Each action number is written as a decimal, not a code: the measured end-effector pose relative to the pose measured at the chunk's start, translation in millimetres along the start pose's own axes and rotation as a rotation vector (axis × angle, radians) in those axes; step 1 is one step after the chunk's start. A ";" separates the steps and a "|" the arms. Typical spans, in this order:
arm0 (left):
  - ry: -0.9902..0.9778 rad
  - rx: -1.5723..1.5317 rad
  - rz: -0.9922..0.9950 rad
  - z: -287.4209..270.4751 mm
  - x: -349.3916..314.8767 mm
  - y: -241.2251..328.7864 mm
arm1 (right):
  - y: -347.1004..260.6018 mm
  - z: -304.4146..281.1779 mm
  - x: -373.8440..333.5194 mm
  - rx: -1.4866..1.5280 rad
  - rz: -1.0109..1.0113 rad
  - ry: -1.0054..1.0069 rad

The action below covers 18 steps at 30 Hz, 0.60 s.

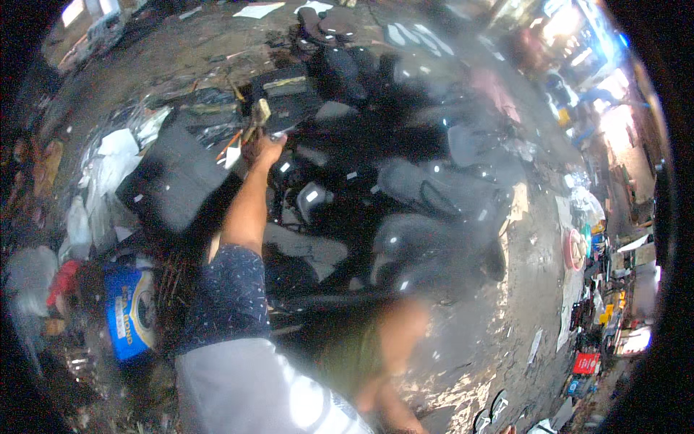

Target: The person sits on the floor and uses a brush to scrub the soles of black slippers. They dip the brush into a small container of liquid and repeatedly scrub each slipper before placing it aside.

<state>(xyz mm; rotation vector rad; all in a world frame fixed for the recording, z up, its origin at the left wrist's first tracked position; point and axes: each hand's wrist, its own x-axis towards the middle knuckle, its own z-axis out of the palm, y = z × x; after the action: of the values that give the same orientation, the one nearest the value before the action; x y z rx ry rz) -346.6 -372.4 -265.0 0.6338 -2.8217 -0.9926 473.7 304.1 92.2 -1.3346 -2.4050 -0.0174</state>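
My left arm, in a dark speckled sleeve, stretches forward over a cluttered dark surface. At its end my left hand (266, 150) is closed, its fingers at the base of a tan, block-ended piece (259, 114) whose kind I cannot make out. An orange stick and white scraps lie beside the hand. Left of the forearm is a black flat sheet (175, 177). To the right, dark sole-shaped pieces (416, 184) and a grey cut piece (307, 244) lie among black, blurred shapes. My right hand does not show; a blurred bare knee (405, 325) is at lower right.
A blue tin (130, 312) stands left of my sleeve, near white plastic bags (112, 155). Dark footwear (325, 25) and pale sole shapes (419, 37) lie at the far side. Along the right are a tape roll (575, 249), a red box (586, 364) and scattered small goods.
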 end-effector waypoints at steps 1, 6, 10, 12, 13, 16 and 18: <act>-0.098 -0.096 -0.080 3.3 12.0 3.0 | 6.0 -6.3 7.0 -0.009 -0.040 0.022; 0.311 -0.053 0.367 -13.2 104.9 26.0 | -12.0 29.4 -3.3 -0.124 0.114 -0.040; 0.190 -0.203 -0.011 6.7 52.9 79.4 | -6.5 -41.4 -48.4 -0.267 0.201 -0.030; 0.173 -0.248 -0.117 -6.6 71.0 55.2 | 17.4 -32.3 -52.8 -0.254 0.193 -0.034; 0.202 -0.340 -0.118 -26.6 89.8 31.7 | 22.6 -10.3 -50.0 -0.233 0.223 -0.093; 0.209 -0.402 -0.196 -18.9 75.0 26.1 | 75.1 -14.9 -86.9 -0.204 0.323 -0.094; 0.306 -0.173 -0.192 -14.5 71.7 18.7 | 131.0 -16.4 -104.8 -0.176 0.318 -0.059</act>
<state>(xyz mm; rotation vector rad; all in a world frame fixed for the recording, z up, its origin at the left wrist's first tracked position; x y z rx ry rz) -415.5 -397.0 -246.2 0.9572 -2.4162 -1.0513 635.7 287.3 48.9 -1.8086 -2.2528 -0.1059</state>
